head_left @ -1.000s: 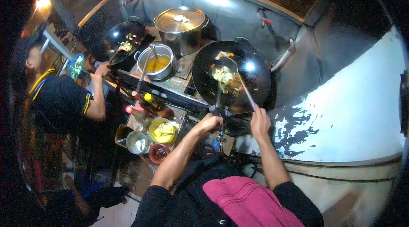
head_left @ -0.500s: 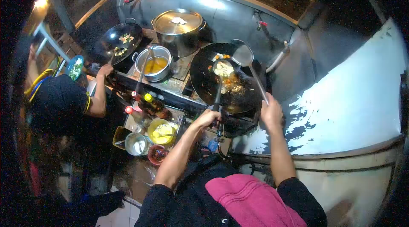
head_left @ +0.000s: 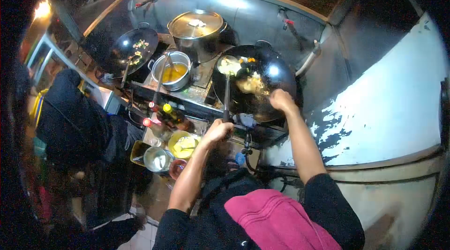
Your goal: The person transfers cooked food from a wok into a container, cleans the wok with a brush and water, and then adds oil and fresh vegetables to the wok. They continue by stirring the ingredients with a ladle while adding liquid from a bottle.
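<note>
A long-handled metal ladle, its bowl heaped with pale food, is gripped by the left hand, whose fingers are curled shut round the near end of the handle; the bowl is held at the far left rim of the large black wok, near the small steel pot of yellow liquid. The right hand is held low over the wok's near rim, closed like a fist; what it grips cannot be told. More stir-fried food is seen inside the wok. A spill over the rim could be caused by any tilt of the heaped ladle; a burn could be suffered by the right hand, so near the metal; a person in dark clothing is seen close at the left, and an elbow could be jostled.
</note>
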The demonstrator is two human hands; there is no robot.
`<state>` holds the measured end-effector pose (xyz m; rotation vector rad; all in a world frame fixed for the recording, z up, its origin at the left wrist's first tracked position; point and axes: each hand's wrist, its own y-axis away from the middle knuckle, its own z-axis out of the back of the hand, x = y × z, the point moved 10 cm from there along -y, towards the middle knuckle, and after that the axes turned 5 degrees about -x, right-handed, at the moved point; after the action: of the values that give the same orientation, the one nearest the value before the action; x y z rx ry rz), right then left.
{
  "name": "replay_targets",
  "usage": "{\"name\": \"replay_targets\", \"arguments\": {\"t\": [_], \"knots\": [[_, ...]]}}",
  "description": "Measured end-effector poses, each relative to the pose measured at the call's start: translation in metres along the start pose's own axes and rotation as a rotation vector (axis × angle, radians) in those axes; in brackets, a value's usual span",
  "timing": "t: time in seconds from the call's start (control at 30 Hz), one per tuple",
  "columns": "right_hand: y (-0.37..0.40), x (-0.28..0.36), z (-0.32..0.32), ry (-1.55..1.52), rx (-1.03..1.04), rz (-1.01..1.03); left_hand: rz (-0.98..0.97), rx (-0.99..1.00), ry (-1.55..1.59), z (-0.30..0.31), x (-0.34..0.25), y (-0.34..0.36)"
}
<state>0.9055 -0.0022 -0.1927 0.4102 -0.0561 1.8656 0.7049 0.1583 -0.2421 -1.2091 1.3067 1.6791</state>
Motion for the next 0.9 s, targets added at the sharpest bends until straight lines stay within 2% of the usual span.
{"name": "replay_targets", "arguments": {"t": [0.07,0.13,0.17,0.2,0.27,0.33,0.4,0.43,0.5,0.53,0.57,0.67,0.7,0.83,0.9], "knots": [[-0.007,0.005,0.001,0.080,0.033,-0.026,0.085,-0.017,0.097,0.003,-0.007,0.015],[-0.004,-0.007,0.026,0.176,0.049,-0.137,0.067,0.038,-0.039,0.005,0.010,0.012],[0.008,-0.003,0.047,0.229,0.064,-0.081,0.033,0.041,-0.110,0.006,0.017,0.012],[0.017,-0.009,0.064,0.246,0.027,-0.110,0.158,0.036,-0.053,0.005,0.035,0.013],[0.031,-0.019,0.076,0.308,0.071,-0.058,0.137,0.041,-0.088,0.004,0.019,0.025],[0.039,-0.029,0.070,0.314,0.073,-0.100,0.110,0.045,-0.122,0.002,0.012,0.029],[0.034,-0.040,0.043,0.226,0.059,-0.130,0.112,0.089,-0.126,-0.004,0.015,0.029],[0.024,-0.049,0.024,0.157,0.014,-0.136,0.182,0.099,-0.097,-0.005,0.013,0.032],[0.010,-0.053,-0.017,0.004,0.008,-0.142,0.140,0.078,-0.146,-0.007,0.002,0.033],[0.011,-0.052,-0.027,-0.086,-0.065,-0.168,0.096,0.055,-0.190,-0.006,-0.004,0.032],[0.009,-0.053,-0.041,-0.154,-0.096,-0.176,0.144,0.082,-0.174,-0.008,0.009,0.030],[-0.001,-0.046,-0.066,-0.362,-0.115,-0.178,0.157,0.053,-0.133,-0.010,0.003,0.035],[-0.007,-0.046,-0.072,-0.374,-0.169,-0.194,0.229,0.092,-0.163,-0.013,0.004,0.037],[-0.019,-0.043,-0.075,-0.466,-0.200,-0.218,0.283,0.098,-0.110,-0.020,0.003,0.035],[-0.026,-0.046,-0.072,-0.482,-0.252,-0.174,0.224,0.090,-0.139,-0.022,0.000,0.025]]}}
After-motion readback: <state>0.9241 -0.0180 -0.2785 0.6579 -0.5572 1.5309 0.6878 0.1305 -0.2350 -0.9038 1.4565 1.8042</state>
